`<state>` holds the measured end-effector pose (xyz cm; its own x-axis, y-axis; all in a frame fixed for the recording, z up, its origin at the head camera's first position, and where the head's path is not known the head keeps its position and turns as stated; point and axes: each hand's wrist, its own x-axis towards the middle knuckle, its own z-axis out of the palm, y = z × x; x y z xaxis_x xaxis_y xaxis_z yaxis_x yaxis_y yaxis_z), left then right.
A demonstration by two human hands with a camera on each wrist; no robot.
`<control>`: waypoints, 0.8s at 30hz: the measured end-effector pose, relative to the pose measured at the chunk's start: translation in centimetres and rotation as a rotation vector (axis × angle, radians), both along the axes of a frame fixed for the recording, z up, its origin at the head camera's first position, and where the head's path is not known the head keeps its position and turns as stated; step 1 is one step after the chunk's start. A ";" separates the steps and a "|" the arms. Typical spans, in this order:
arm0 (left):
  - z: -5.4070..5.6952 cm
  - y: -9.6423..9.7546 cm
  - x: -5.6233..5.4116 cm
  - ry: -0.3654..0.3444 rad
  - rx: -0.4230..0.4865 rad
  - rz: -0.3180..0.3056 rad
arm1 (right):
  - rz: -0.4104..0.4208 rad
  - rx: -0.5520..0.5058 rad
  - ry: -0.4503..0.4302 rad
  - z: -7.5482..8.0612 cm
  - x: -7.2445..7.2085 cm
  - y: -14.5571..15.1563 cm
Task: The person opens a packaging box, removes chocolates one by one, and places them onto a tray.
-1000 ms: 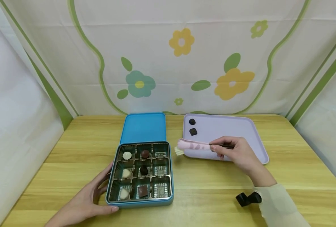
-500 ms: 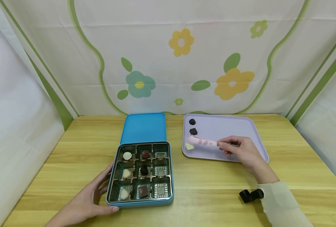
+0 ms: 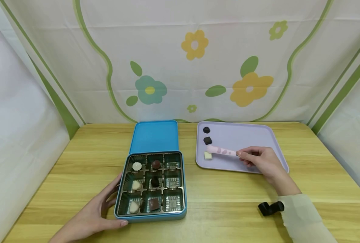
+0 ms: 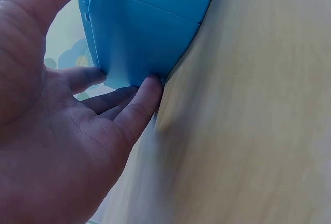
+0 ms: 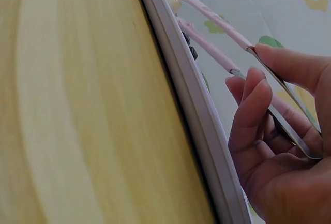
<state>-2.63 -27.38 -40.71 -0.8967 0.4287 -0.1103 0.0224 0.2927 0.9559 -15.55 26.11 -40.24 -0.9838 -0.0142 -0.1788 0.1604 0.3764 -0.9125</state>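
My left hand (image 3: pixel 91 211) rests at the near left corner of a blue tin (image 3: pixel 158 218), thumb along the front and fingertips against its side wall (image 4: pixel 137 38). Inside sits a gold divided insert with white chocolates in the left column, darker ones in the middle, and bare right compartments. My right hand (image 3: pixel 263 160) pinches pink-tipped tongs (image 3: pixel 224 152) between thumb and fingers. Their tips, slightly apart in the right wrist view, are right at a white square chocolate (image 3: pixel 208 156) on the lilac tray (image 3: pixel 246 138). Above it lie a dark square chocolate (image 3: pixel 208 140) and a round dark one (image 3: pixel 206 130).
The blue lid (image 3: pixel 155 136) lies behind the tin. A wooden table (image 3: pixel 222 206) carries everything, with a flower-printed cloth (image 3: pixel 173 60) hanging at its back edge. A black object (image 3: pixel 271 208) sits at the right sleeve (image 3: pixel 302 214).
My right hand has moved right with the tongs, bringing the white chocolate from the tray's left edge onto the tray below the dark square one. The left hand and tin have stayed put.
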 end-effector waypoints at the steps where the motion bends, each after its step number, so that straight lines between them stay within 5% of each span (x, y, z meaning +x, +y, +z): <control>1: 0.0 0.0 0.0 0.003 -0.002 0.000 | -0.003 0.006 -0.002 0.0 0.0 0.0; 24: 0.0 0.0 0.0 -0.028 -0.013 -0.005 | -0.028 0.031 -0.022 -0.2 -0.1 0.2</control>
